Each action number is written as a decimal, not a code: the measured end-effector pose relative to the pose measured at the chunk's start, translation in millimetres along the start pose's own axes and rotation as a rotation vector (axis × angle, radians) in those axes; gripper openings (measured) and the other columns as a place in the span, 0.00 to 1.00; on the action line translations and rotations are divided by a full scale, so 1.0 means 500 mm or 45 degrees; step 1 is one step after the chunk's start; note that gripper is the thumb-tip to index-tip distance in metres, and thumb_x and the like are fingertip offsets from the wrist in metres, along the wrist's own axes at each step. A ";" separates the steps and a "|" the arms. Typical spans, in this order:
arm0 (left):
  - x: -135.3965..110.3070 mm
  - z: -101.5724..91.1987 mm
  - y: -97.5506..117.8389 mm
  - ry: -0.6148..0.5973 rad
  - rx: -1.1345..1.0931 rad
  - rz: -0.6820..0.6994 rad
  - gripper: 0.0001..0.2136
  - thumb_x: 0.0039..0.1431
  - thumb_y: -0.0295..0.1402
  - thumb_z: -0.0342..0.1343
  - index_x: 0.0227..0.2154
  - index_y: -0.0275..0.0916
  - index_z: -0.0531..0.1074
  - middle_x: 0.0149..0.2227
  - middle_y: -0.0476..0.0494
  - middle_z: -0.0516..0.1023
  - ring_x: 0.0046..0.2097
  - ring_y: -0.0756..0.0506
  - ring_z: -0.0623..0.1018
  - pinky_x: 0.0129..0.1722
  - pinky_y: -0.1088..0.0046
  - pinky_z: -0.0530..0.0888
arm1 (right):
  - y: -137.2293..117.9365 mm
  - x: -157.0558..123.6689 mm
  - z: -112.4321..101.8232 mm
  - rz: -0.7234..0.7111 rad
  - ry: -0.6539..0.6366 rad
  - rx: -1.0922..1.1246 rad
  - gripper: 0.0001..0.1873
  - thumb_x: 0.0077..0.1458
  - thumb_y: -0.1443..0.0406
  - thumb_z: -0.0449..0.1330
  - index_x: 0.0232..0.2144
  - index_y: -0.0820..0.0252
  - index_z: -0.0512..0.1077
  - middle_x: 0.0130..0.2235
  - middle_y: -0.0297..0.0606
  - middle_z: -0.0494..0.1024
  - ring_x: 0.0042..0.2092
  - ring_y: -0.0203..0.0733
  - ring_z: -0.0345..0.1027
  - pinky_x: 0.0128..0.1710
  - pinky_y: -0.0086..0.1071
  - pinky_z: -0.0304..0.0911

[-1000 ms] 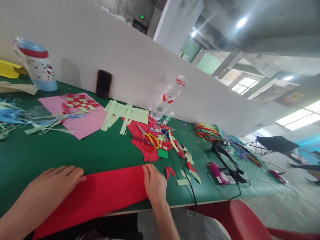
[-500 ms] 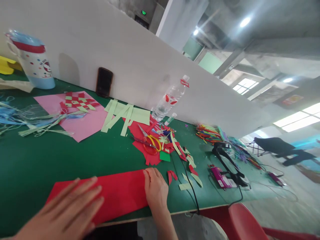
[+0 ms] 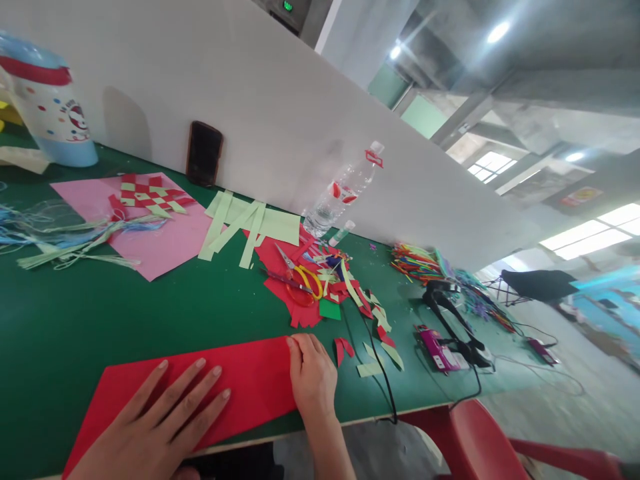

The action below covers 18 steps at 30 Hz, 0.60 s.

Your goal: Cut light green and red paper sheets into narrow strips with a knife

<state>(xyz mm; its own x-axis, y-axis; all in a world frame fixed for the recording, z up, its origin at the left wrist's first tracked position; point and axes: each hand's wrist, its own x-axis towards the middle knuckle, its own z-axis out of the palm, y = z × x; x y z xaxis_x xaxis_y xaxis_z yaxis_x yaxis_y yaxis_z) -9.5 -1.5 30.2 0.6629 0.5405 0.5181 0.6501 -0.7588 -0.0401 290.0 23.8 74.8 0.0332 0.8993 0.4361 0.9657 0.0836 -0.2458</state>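
A long piece of red paper (image 3: 250, 380) lies along the near edge of the green table, apparently folded. My left hand (image 3: 155, 420) rests flat on its left part with the fingers spread. At the paper's right end, my right hand (image 3: 314, 373) has its fingers curled over the edge, gripping it. Beyond the hands, scissors with yellow and red handles (image 3: 310, 281) lie on red paper scraps (image 3: 300, 312). Pale green strips (image 3: 253, 233) and a red-and-green woven paper piece (image 3: 150, 195) on a pink sheet (image 3: 150, 250) are farther back.
A plastic bottle (image 3: 345, 193), a glue stick (image 3: 342, 233), a phone (image 3: 204, 153) and a blue-topped flask (image 3: 60, 113) stand by the partition. To the right are pipe cleaners (image 3: 415, 261), a black strap (image 3: 450, 313), a purple box (image 3: 439, 348), a cable (image 3: 387, 383) and a red chair (image 3: 485, 433).
My left hand has slid to the right and settled on the red paper. My right hand keeps its place at the paper's end. The view has shifted slightly.
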 end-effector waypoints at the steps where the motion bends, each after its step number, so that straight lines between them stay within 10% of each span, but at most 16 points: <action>1: -0.003 0.003 0.003 -0.007 -0.011 -0.023 0.35 0.64 0.65 0.52 0.70 0.56 0.68 0.70 0.49 0.75 0.70 0.36 0.71 0.79 0.47 0.40 | 0.000 0.000 0.000 0.002 0.001 -0.007 0.24 0.81 0.57 0.46 0.38 0.53 0.79 0.34 0.38 0.83 0.35 0.43 0.78 0.36 0.32 0.62; 7: 0.002 0.001 0.013 0.000 -0.115 -0.162 0.35 0.62 0.69 0.49 0.69 0.63 0.68 0.68 0.56 0.77 0.69 0.41 0.72 0.79 0.55 0.39 | -0.002 0.001 -0.003 -0.015 0.009 -0.031 0.25 0.80 0.58 0.46 0.37 0.54 0.79 0.34 0.39 0.83 0.35 0.44 0.79 0.37 0.32 0.63; 18: 0.000 0.001 0.008 -0.054 -0.040 -0.081 0.37 0.62 0.68 0.52 0.70 0.59 0.67 0.75 0.52 0.68 0.82 0.42 0.45 0.79 0.49 0.37 | -0.008 0.009 -0.012 -0.030 0.005 -0.104 0.27 0.81 0.57 0.44 0.37 0.54 0.79 0.35 0.38 0.84 0.36 0.41 0.79 0.37 0.30 0.63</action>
<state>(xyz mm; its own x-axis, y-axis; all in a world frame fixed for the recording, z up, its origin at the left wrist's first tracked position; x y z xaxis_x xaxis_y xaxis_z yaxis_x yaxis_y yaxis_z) -6.6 -4.4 29.9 0.6360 0.6023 0.4824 0.6799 -0.7331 0.0190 287.8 24.8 82.9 0.0113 0.8957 0.4445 0.9840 0.0691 -0.1644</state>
